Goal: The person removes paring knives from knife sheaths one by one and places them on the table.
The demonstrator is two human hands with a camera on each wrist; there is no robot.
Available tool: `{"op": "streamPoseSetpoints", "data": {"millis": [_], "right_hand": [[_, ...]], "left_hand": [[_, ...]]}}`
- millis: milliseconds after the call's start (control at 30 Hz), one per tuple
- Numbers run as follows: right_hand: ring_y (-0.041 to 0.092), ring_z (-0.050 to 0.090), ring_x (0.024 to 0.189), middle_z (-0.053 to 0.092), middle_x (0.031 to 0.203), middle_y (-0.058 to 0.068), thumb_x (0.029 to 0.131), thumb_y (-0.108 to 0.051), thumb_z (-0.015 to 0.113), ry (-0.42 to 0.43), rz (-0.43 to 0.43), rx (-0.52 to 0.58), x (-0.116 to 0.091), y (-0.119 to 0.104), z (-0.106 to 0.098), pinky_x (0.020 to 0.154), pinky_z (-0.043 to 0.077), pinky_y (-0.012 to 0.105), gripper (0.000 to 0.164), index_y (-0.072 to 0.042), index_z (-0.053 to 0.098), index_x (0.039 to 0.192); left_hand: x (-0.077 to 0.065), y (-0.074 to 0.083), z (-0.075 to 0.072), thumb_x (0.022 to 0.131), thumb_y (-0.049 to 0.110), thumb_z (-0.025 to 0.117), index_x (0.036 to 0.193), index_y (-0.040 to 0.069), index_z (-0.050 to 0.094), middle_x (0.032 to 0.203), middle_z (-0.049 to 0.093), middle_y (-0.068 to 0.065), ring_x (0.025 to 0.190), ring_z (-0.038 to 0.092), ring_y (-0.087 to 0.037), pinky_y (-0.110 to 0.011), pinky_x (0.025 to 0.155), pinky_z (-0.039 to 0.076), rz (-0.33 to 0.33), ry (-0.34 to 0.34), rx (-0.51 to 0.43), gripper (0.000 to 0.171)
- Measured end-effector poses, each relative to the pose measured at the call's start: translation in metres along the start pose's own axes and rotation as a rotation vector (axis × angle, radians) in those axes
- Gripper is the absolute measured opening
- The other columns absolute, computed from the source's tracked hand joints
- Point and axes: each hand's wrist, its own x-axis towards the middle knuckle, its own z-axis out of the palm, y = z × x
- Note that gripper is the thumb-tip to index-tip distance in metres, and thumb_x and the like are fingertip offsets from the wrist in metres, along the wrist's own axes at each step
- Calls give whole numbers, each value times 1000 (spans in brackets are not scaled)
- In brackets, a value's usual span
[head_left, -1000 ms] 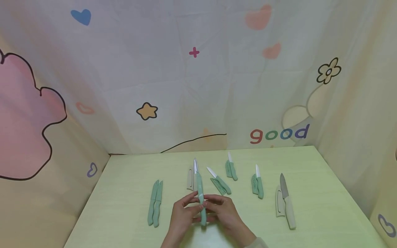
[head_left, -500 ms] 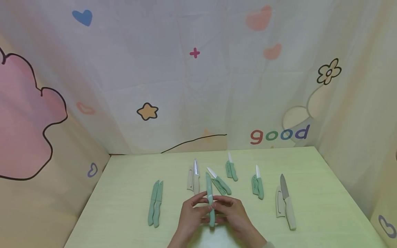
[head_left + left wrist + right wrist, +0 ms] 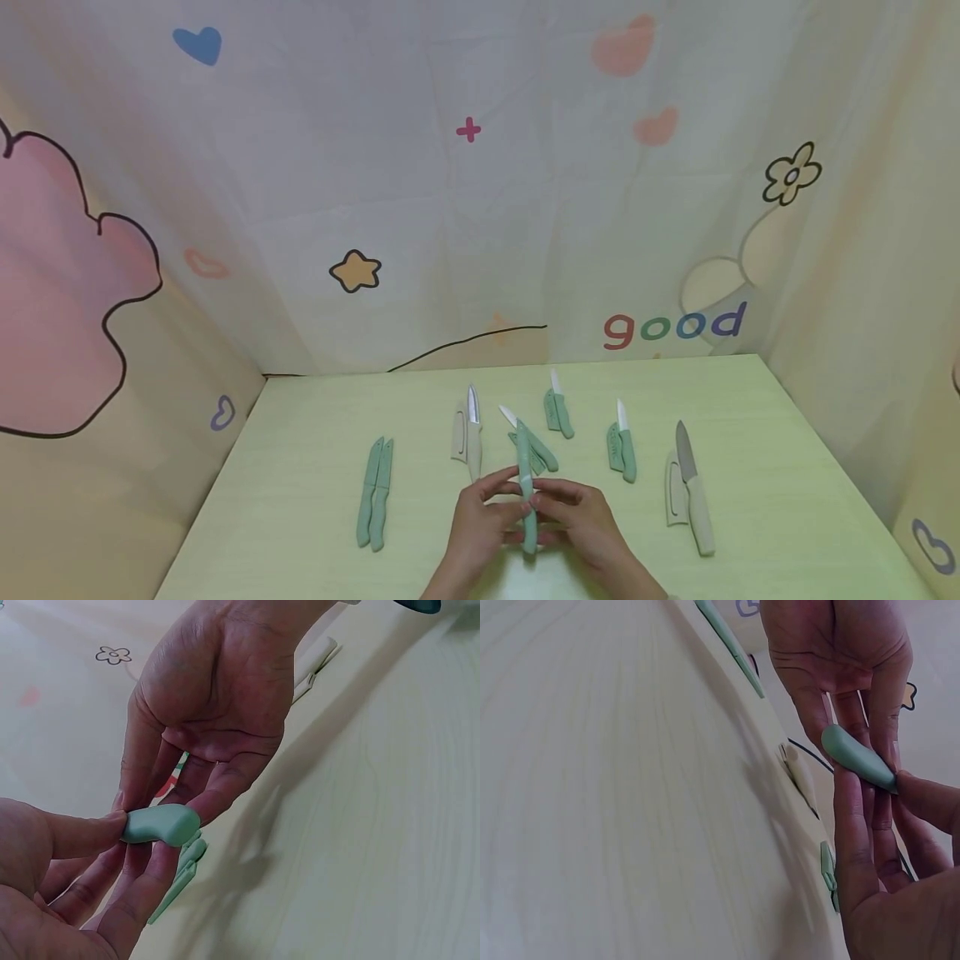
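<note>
Both hands hold one green sheathed knife (image 3: 524, 450) between them over the front middle of the table. My left hand (image 3: 483, 521) pinches it from the left with thumb and fingers; my right hand (image 3: 585, 521) does the same from the right. The knife's tip points away from the person. Its rounded handle end (image 3: 169, 825) faces the camera in the left wrist view, and the green handle (image 3: 859, 757) shows between the fingers in the right wrist view. Behind it, partly covered, lies a small green knife (image 3: 547, 454) with a white blade beside its green sheath.
Two green sheathed knives (image 3: 375, 492) lie side by side at left. A cream knife (image 3: 474, 433) lies beside its sheath (image 3: 459, 433). Two green-handled knives (image 3: 564, 417), (image 3: 628, 454) have sheaths alongside. At right, a larger cream-handled knife (image 3: 699, 508) has a bare blade; its sheath (image 3: 677, 492) is beside it.
Both hands have moved to the right together with the sheathed knife, from in front of the cream knife to in front of the small green one. The grip looks the same.
</note>
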Motion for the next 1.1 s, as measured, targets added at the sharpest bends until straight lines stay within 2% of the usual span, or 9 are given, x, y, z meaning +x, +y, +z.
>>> {"op": "streamPoseSetpoints", "data": {"millis": [433, 600, 767, 1100], "right_hand": [[31, 64, 94, 69, 110, 17, 88, -14, 71, -6, 21, -2, -6, 1, -14, 69, 62, 39, 41, 5, 61, 123], [31, 64, 95, 69, 111, 16, 89, -14, 70, -13, 24, 1, -7, 2, -17, 69, 62, 40, 41, 5, 60, 124], [31, 64, 95, 69, 110, 16, 88, -14, 72, -8, 25, -1, -10, -1, -17, 70, 62, 41, 42, 6, 61, 123], [30, 65, 93, 71, 104, 14, 87, -13, 71, -2, 20, -14, -10, -1, -17, 67, 62, 39, 40, 6, 62, 121]], "left_hand": [[0, -3, 12, 79, -8, 67, 126, 5, 61, 105, 65, -16, 82, 67, -24, -43, 65, 62, -10, -13, -4, 48], [8, -18, 14, 79, -9, 68, 125, 8, 62, 103, 65, -13, 81, 67, -23, -46, 63, 62, -11, -7, -3, 49], [17, -34, 14, 78, -6, 71, 123, 14, 64, 103, 66, -9, 79, 67, -21, -43, 61, 62, -7, 1, 4, 50], [18, -37, 14, 78, -5, 72, 122, 16, 65, 102, 67, -9, 81, 67, -20, -40, 59, 62, -7, -2, 11, 50]]}}
